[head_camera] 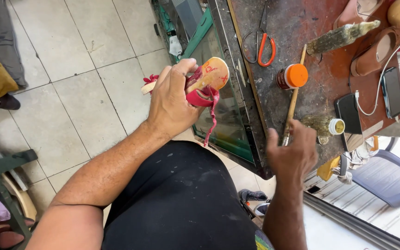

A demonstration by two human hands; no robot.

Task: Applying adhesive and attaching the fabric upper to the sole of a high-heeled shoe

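Head view showed the left hand [174,99] closed around a small pink sandal [204,85], held sole-up and clear of the worktop [297,28], presumably so the tan sole faced the person. The right hand [292,150] hovered half open, fingers loosely curled at the metal end of a long wooden-handled brush [293,99], holding nothing. Just beyond that hand stood an orange-capped jar [292,76]; farther off lay orange-handled scissors [261,44].
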